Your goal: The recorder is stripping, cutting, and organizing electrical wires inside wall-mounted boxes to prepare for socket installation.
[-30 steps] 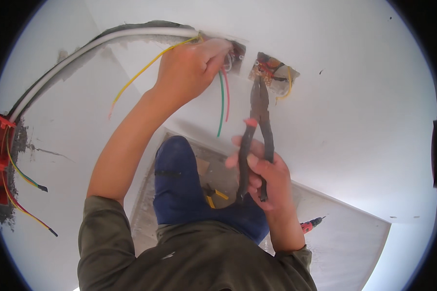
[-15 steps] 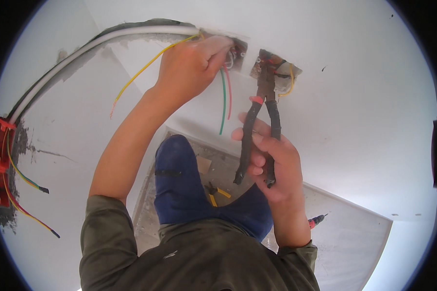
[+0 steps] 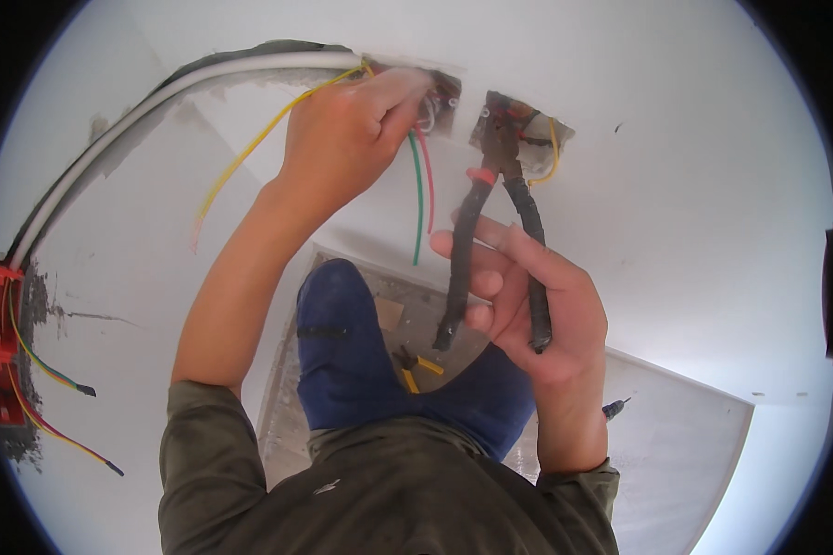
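My right hand point(image 3: 551, 305) holds a pair of pliers point(image 3: 459, 268) with dark wrapped handles and a bit of red near the joint. Their handles are spread, and the jaws reach into the right wall box point(image 3: 565, 136), where a short yellow wire point(image 3: 555, 162) curls out. My left hand point(image 3: 347, 129) is closed at the left wall box point(image 3: 450, 102); its fingertips are hidden, so what they pinch cannot be made out. Beneath that hand hang a green wire point(image 3: 418, 199) and a red wire point(image 3: 427, 185). A long yellow wire point(image 3: 250, 148) runs out past the wrist, its end bare.
White conduit point(image 3: 157, 102) curves along a wall groove to red junction boxes point(image 3: 2, 314) at far left, where several taped wires point(image 3: 51, 365) stick out. Yellow-handled pliers point(image 3: 419, 370) lie on the floor below, between my legs. A dark tool tip point(image 3: 615, 408) shows beside my right forearm.
The handles of the pliers have spread wider, and my right hand has moved slightly right and opened with them. My left hand stays at its box; the view has shifted a little.
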Demonstrator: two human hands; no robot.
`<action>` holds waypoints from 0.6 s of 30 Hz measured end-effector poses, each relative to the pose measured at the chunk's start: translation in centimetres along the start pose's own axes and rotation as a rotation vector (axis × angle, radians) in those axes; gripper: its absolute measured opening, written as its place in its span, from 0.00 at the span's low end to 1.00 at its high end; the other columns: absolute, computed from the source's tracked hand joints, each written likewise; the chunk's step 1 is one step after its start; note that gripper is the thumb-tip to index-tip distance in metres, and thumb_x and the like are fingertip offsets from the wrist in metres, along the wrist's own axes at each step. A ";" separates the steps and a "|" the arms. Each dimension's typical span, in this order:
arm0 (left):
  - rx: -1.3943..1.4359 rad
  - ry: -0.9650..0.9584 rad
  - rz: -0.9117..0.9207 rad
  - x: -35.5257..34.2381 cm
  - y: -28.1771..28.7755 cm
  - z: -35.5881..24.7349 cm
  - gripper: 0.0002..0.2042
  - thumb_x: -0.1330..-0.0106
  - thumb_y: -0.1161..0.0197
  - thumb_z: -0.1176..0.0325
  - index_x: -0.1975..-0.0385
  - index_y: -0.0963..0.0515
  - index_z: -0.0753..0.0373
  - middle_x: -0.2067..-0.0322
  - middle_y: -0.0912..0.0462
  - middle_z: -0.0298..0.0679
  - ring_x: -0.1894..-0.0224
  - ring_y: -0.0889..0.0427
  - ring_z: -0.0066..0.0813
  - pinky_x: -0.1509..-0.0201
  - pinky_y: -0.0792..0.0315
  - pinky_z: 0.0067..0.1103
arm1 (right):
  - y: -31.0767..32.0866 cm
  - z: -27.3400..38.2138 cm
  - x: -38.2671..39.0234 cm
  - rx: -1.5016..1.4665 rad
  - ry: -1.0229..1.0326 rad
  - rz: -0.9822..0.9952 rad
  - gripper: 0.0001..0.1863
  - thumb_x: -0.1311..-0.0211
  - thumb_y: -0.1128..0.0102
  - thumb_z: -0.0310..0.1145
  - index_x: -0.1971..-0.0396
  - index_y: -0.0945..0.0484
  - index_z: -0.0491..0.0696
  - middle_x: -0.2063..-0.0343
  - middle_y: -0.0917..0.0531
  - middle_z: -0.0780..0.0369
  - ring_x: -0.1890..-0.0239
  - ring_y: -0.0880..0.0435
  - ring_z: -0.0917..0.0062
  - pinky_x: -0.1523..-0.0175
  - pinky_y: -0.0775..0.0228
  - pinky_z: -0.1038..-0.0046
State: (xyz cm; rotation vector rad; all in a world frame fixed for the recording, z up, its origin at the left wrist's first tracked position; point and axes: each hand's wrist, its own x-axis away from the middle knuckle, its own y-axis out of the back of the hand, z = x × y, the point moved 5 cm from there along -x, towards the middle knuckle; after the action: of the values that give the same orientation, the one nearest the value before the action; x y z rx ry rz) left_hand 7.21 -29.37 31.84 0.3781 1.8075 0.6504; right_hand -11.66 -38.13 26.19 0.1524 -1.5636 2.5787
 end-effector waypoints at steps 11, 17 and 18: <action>-0.015 -0.057 -0.051 -0.1 0.2 -0.2 0.07 0.36 0.38 0.66 0.60 0.16 0.53 0.75 0.16 0.37 0.72 0.17 0.41 0.70 0.24 0.31 | -0.2 0.4 0.0 0.059 -0.018 -0.165 0.21 0.26 0.49 0.38 0.44 0.28 0.36 0.47 0.20 0.51 0.57 0.21 0.73 0.53 0.25 0.66; -0.036 0.012 0.048 -0.3 0.3 -0.5 0.08 0.33 0.39 0.71 0.57 0.16 0.60 0.64 0.13 0.40 0.67 0.15 0.39 0.63 0.23 0.26 | 0.2 0.3 0.1 -0.088 -0.063 -0.025 0.21 0.26 0.49 0.37 0.43 0.30 0.37 0.59 0.20 0.57 0.64 0.23 0.75 0.62 0.30 0.71; -0.047 0.040 0.078 -0.3 0.2 -0.4 0.08 0.32 0.39 0.71 0.57 0.16 0.60 0.64 0.13 0.40 0.67 0.15 0.39 0.62 0.23 0.26 | 0.3 0.2 0.1 -0.094 -0.071 -0.038 0.21 0.26 0.49 0.37 0.43 0.30 0.36 0.62 0.21 0.58 0.65 0.24 0.76 0.64 0.32 0.72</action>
State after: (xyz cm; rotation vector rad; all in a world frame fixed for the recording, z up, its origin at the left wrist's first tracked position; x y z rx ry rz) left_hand 6.89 -29.43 32.27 0.4082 1.8194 0.7583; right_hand -11.81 -38.42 26.01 0.2643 -1.6857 2.4912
